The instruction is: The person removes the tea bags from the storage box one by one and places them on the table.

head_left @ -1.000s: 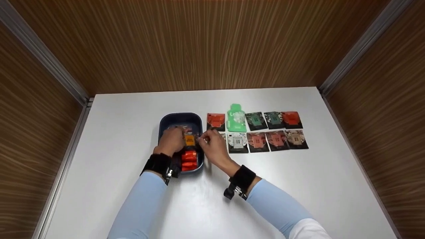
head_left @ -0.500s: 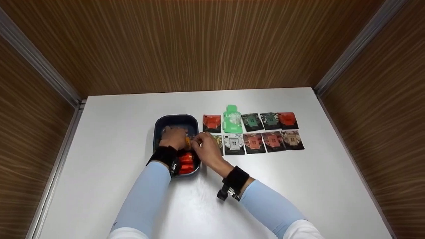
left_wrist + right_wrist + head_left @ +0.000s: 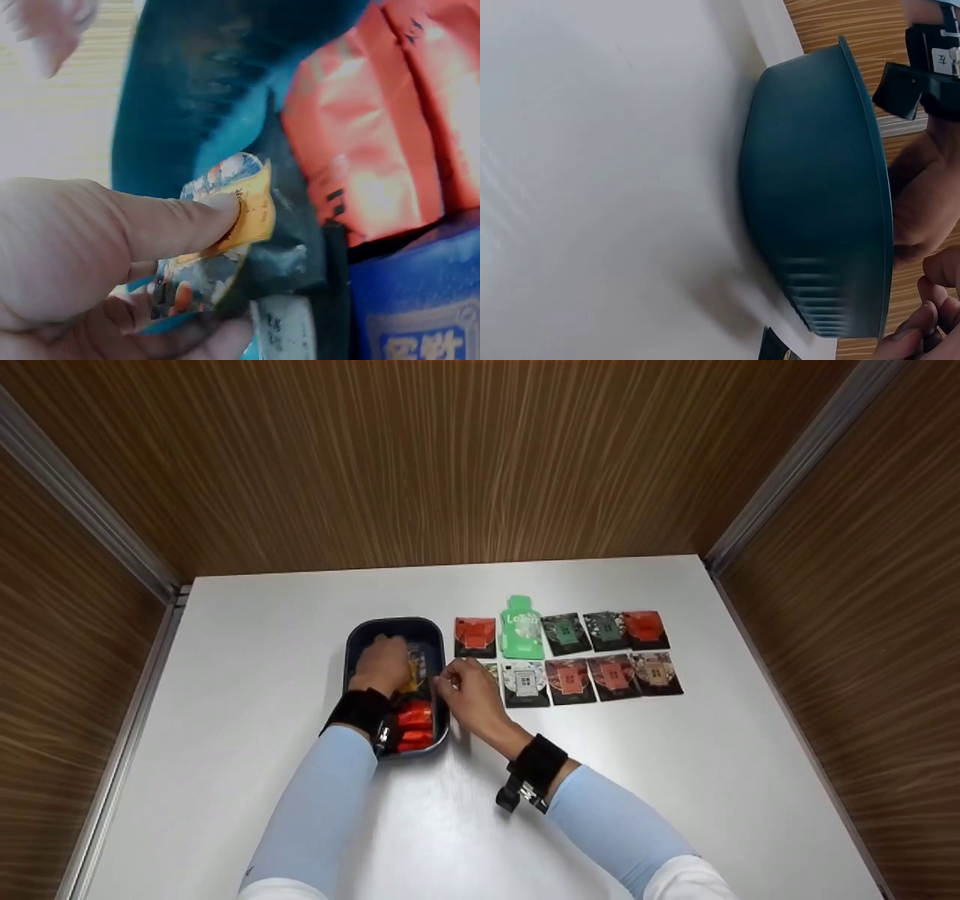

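Note:
My left hand [image 3: 382, 661] reaches down into a dark blue plastic basin [image 3: 396, 621]. In the left wrist view its thumb and fingers pinch a dark sachet [image 3: 259, 217] with an orange label, the thumb lying across the label. Beside that sachet in the basin lie red foil packets [image 3: 364, 135] and a blue packet [image 3: 416, 292]. My right hand [image 3: 474, 694] is at the basin's right rim, fingers loosely curled, with nothing seen in them. The right wrist view shows the basin's outer wall [image 3: 810, 172] and the curled fingers [image 3: 930, 300] at its rim.
Right of the basin, flat sachets lie in two rows on the white table [image 3: 600, 795]. Among them are a red one [image 3: 475, 637], a white one [image 3: 525, 682] and a green bottle-shaped pouch [image 3: 522, 634]. Wood-grain panels [image 3: 450, 465] enclose the back and sides.
My left hand has shifted away from the right hand, toward the basin's left side. My right hand stays at the right rim. The head view has shifted slightly.

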Available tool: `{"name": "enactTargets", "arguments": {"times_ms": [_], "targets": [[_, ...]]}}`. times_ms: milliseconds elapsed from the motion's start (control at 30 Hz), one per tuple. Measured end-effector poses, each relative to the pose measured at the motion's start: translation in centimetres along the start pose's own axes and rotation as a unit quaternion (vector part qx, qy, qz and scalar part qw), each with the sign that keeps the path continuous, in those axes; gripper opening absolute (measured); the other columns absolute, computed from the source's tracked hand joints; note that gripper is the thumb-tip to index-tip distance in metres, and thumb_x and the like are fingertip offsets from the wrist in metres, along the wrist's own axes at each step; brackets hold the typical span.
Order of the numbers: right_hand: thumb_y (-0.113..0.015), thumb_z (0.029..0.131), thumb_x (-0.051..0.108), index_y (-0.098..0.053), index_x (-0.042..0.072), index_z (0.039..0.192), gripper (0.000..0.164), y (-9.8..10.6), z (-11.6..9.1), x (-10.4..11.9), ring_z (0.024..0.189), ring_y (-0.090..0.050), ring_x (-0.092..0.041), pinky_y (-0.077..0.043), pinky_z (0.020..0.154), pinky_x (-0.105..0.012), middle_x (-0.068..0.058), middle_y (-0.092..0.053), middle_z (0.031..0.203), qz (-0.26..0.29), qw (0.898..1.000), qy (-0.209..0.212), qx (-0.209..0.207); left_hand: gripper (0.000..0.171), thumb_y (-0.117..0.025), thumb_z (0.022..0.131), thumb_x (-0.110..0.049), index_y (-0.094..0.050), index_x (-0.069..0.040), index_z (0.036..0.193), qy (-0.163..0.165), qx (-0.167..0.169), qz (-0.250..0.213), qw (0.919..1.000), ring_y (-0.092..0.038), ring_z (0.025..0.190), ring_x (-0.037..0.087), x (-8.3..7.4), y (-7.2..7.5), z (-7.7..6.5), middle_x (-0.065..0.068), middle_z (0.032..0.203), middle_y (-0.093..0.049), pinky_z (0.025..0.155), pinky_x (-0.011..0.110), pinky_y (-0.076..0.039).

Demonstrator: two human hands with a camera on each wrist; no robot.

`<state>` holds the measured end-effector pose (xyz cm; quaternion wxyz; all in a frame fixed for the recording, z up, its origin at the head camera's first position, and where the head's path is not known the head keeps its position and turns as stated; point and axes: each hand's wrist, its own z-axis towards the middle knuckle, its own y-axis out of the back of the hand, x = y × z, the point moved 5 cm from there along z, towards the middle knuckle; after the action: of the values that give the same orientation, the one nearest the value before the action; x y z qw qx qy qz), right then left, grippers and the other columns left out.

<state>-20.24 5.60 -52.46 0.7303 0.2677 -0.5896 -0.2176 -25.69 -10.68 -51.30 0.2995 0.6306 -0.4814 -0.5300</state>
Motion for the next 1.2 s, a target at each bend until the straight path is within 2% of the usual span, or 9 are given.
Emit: {"name": "enactTargets", "arguments": {"times_ms": [233,433,533,633,733,800,967,1033,1200], "targets": [[-0.073,0.097,0.022,-0.070,0.010,0.088,0.015,1.0,-0.4,0.0,0.082,-0.054,-0.016,-0.046,0.078,-0.035,-0.001,-0.058,0.087,0.011,1.000,-0.009,-0.002,0.027,-0.062,0.095,-0.001,-0.071,0.001,0.120,-0.020,-0.036,-0.051,0.9979,-0.069,0.106,0.038,0.6,2.0,-2.0,0.024,0.115,-0.073,0.091,0.051,-0.056],[-0.073,0.097,0.021,-0.069,0.010,0.090,0.014,1.7,-0.5,0.3,0.082,-0.056,-0.017,-0.047,0.078,-0.034,-0.002,-0.059,0.089,0.032,0.999,-0.011,-0.008,0.028,-0.063,0.103,-0.011,-0.072,-0.001,0.127,-0.033,-0.079,-0.077,0.9934,-0.070,0.108,0.039,0.6,3.3,-4.9,0.022,0.121,-0.074,0.093,0.052,-0.055],[-0.073,0.097,0.022,-0.071,0.008,0.099,0.014,1.8,-0.7,0.5,0.084,-0.056,-0.017,-0.046,0.078,-0.034,-0.004,-0.059,0.093,0.038,0.999,-0.002,-0.009,0.023,-0.066,0.103,-0.014,-0.075,-0.003,0.121,-0.047,-0.121,-0.089,0.9876,-0.071,0.105,0.040,0.0,3.8,-6.5,0.019,0.117,-0.076,0.091,0.053,-0.056],[-0.075,0.097,0.022,-0.070,0.005,0.115,0.025,1.7,-1.1,0.8,0.085,-0.056,-0.017,-0.047,0.078,-0.033,-0.008,-0.061,0.100,0.044,0.999,0.012,0.000,0.016,-0.070,0.101,-0.014,-0.077,-0.005,0.112,-0.066,-0.160,-0.102,0.9798,-0.072,0.104,0.039,-0.8,4.0,-7.9,0.016,0.111,-0.078,0.089,0.054,-0.056],[-0.076,0.097,0.021,-0.066,0.003,0.125,0.035,1.4,-1.4,1.1,0.085,-0.057,-0.016,-0.047,0.076,-0.031,-0.014,-0.062,0.107,0.054,0.998,0.024,0.011,0.010,-0.072,0.099,-0.012,-0.077,-0.005,0.105,-0.085,-0.187,-0.113,0.9722,-0.072,0.103,0.038,-1.4,3.8,-9.0,0.015,0.107,-0.078,0.088,0.054,-0.056],[-0.076,0.097,0.019,-0.067,0.004,0.126,0.034,1.3,-1.7,1.2,0.083,-0.057,-0.015,-0.047,0.075,-0.030,-0.017,-0.064,0.110,0.061,0.998,0.030,0.015,0.010,-0.072,0.099,-0.010,-0.077,-0.005,0.106,-0.099,-0.200,-0.118,0.9677,-0.073,0.104,0.038,-1.7,3.4,-9.5,0.015,0.109,-0.078,0.088,0.053,-0.056],[-0.076,0.098,0.016,-0.075,0.007,0.107,0.013,1.8,-2.5,1.2,0.085,-0.063,-0.016,-0.051,0.076,-0.028,-0.010,-0.070,0.105,0.084,0.995,0.046,-0.001,0.005,-0.073,0.099,-0.011,-0.074,-0.006,0.101,-0.127,-0.218,-0.143,0.9571,-0.073,0.098,0.035,-3.0,2.3,-10.6,0.014,0.104,-0.076,0.083,0.050,-0.057],[-0.075,0.098,0.016,-0.076,0.007,0.100,0.009,2.3,-2.8,0.9,0.087,-0.066,-0.017,-0.052,0.076,-0.027,-0.007,-0.073,0.103,0.102,0.994,0.048,-0.010,0.004,-0.073,0.099,-0.013,-0.072,-0.009,0.100,-0.122,-0.214,-0.170,0.9542,-0.073,0.094,0.032,-3.4,1.8,-10.8,0.011,0.100,-0.075,0.080,0.048,-0.057],[-0.075,0.098,0.016,-0.076,0.005,0.099,0.010,3.8,-3.2,-0.2,0.081,-0.064,-0.013,-0.051,0.071,-0.023,-0.006,-0.075,0.095,0.152,0.987,0.020,-0.036,0.023,-0.076,0.099,-0.018,-0.068,-0.013,0.120,-0.076,-0.184,-0.242,0.9496,-0.073,0.095,0.029,-3.7,0.5,-10.7,0.011,0.106,-0.077,0.081,0.046,-0.058]]}}
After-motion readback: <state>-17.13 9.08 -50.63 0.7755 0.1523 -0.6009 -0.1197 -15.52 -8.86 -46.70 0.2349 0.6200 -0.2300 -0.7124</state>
